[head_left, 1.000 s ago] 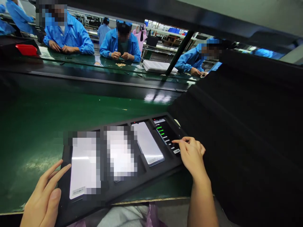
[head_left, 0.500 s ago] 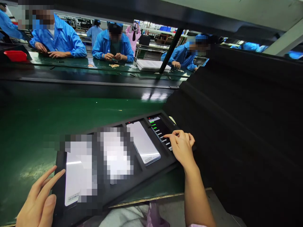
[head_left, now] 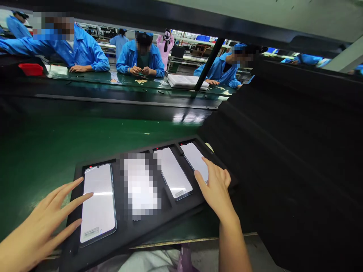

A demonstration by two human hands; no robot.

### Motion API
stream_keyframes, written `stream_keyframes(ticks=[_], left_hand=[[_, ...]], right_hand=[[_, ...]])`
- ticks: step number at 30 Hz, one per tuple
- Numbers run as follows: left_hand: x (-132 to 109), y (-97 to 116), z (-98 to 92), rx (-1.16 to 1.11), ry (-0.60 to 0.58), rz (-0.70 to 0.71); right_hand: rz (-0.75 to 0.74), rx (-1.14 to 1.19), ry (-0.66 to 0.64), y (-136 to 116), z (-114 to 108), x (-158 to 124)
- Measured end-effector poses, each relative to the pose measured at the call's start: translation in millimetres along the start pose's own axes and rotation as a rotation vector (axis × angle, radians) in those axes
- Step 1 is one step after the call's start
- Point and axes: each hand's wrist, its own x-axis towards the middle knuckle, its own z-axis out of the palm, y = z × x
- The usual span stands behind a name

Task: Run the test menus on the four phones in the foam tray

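A black foam tray [head_left: 127, 234] lies on the green belt in front of me with several phones set in its slots, all showing white screens. My right hand [head_left: 216, 189] rests with its fingers stretched out on the rightmost phone [head_left: 195, 158]. My left hand [head_left: 42, 226] is open, fingers spread, its fingertips touching the left edge of the leftmost phone [head_left: 98, 202]. Between these lie a blurred phone [head_left: 140, 187] and a third phone [head_left: 173, 173]. Neither hand holds anything.
A tall black foam wall [head_left: 297, 158] stands close on the right. The green conveyor belt [head_left: 56, 139] runs to the left and ahead. Across it, workers in blue coats sit at a bench with a white tray stack [head_left: 187, 81] and a red bin [head_left: 31, 69].
The rightmost phone's screen went from a dark list with green lines to plain white. My right hand opened flat on it. My left hand slid forward onto the leftmost phone's edge.
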Motion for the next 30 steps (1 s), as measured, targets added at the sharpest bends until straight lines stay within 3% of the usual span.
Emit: stream_keyframes(ticks=[2, 4, 7, 10, 20, 26, 30], left_hand=[[30, -2, -18.0, 0.067, -0.150, 0.216], [64, 9, -31.5, 0.134, -0.228, 0.299], [109, 38, -39.0, 0.202, -0.510, 0.385], [132, 60, -37.7, 0.223, -0.663, 0.429], [133, 56, -33.9, 0.245, -0.636, 0.454], [132, 57, -31.1, 0.206, -0.647, 0.457], [132, 58, -28.6, 0.158, -0.657, 0.481]], right_hand=[[0.003, -0.025, -0.044, -11, 4, -1], [0.020, -0.086, -0.069, -17, 9, 0], [0.040, -0.201, -0.100, -19, 16, 3], [0.021, -0.225, -0.102, -15, 18, 6], [-0.027, -0.310, -0.082, -10, 16, 8], [-0.039, -0.250, -0.003, -12, 22, 9], [-0.080, -0.241, -0.031, -13, 23, 12]])
